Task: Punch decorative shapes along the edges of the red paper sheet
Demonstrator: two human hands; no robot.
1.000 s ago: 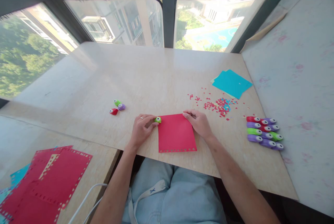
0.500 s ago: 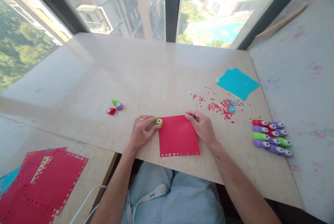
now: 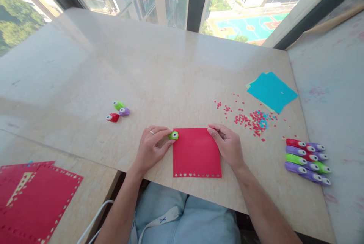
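The person's left hand [image 3: 152, 144] pinches a small green plastic paper punch [image 3: 173, 135] between thumb and fingertips, closed snugly around it at the far left corner of a square sheet of red paper [image 3: 196, 152]. The sheet lies flat on the beige stone-patterned tabletop [image 3: 159, 73], straight ahead at the near edge, and its near border already carries a row of small cut-out shapes. The right hand [image 3: 227, 144] pins the sheet's far right corner, fingers curled down on the paper and closed on nothing else.

At ten o'clock from the sheet sit three loose small punches, green, purple and red [image 3: 117, 110]. At two o'clock lies a scatter of red and blue paper confetti [image 3: 251, 118], beyond it a stack of turquoise paper squares [image 3: 271, 91]. At three o'clock a neat row of red, purple and green punches [image 3: 306, 159] is lined up.

The likeliest slip is the sheet creeping sideways (only one corner is held down), which would probably set a hole out of line. A punch seated too shallowly could also nick the edge.
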